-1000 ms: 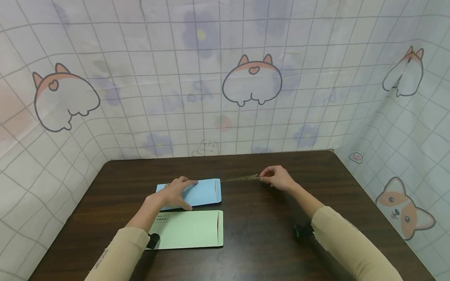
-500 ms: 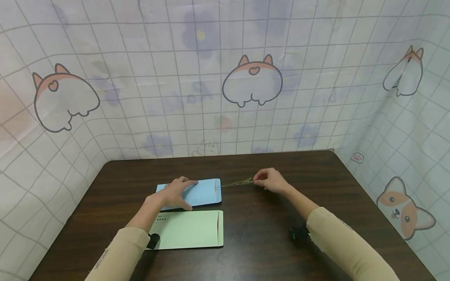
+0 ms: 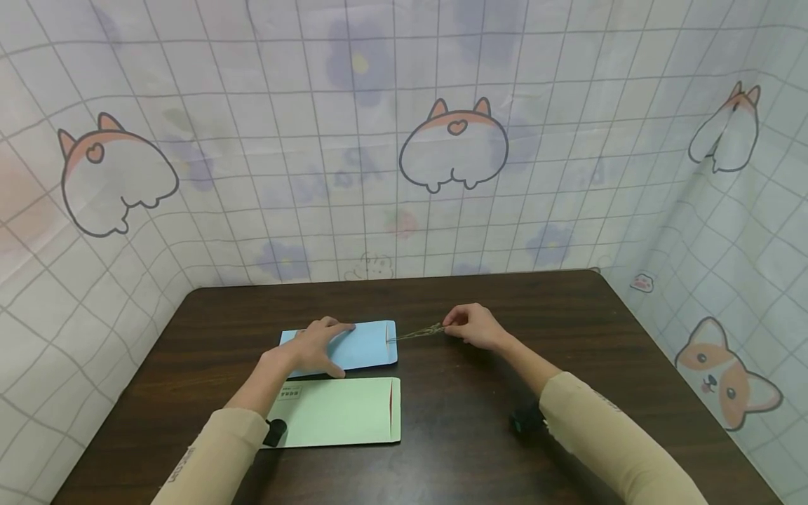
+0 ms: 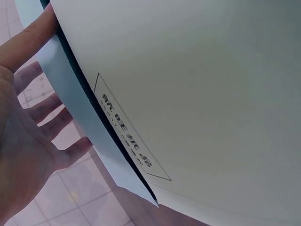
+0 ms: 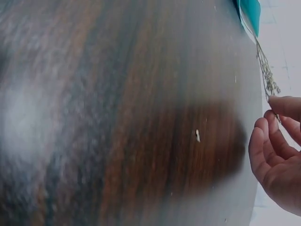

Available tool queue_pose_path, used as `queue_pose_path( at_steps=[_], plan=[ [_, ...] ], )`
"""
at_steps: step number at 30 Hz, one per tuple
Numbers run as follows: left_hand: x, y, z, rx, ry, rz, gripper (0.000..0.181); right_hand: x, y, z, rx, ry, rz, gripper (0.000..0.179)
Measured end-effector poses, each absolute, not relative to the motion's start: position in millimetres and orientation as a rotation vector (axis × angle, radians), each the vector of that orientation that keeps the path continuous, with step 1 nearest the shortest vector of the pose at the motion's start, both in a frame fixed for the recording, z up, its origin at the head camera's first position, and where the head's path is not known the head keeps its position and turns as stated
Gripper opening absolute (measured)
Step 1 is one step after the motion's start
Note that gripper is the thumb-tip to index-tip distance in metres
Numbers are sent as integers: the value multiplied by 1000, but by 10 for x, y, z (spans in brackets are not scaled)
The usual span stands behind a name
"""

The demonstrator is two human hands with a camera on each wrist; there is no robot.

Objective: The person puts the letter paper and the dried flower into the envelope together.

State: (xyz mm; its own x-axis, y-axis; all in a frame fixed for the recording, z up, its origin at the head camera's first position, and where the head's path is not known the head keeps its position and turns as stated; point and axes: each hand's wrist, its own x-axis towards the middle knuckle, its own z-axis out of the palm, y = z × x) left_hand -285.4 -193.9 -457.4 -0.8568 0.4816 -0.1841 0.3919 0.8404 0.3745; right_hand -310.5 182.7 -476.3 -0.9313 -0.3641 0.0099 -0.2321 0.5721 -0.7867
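Observation:
A blue envelope (image 3: 366,345) lies on the dark wooden table (image 3: 454,393), its open end facing right. My left hand (image 3: 318,347) rests flat on it with fingers spread; the left wrist view shows the palm and fingers (image 4: 42,108) against the blue envelope (image 4: 89,136). My right hand (image 3: 470,326) pinches a thin dried sprig (image 3: 413,333) whose far tip reaches the envelope's opening. In the right wrist view the sprig (image 5: 265,75) runs from my fingertips (image 5: 282,106) toward the blue envelope (image 5: 249,12).
A pale green envelope (image 3: 344,412) lies just in front of the blue one, also seen in the left wrist view as the green envelope (image 4: 202,94). Cartoon-printed sheeting (image 3: 404,140) walls the table at the back and both sides.
My right hand has moved left with the sprig, bringing its tip from right of the blue envelope to the envelope's opening. The left hand has stayed put.

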Motion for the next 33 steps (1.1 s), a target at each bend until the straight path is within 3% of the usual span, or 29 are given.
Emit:
queue_pose_path(
  at_steps=[33],
  plan=[
    [-2835, -1919, -4559, 667, 2753, 456, 97, -3075, 1399, -4801, -631, 2605, -1317, 7]
  ],
)
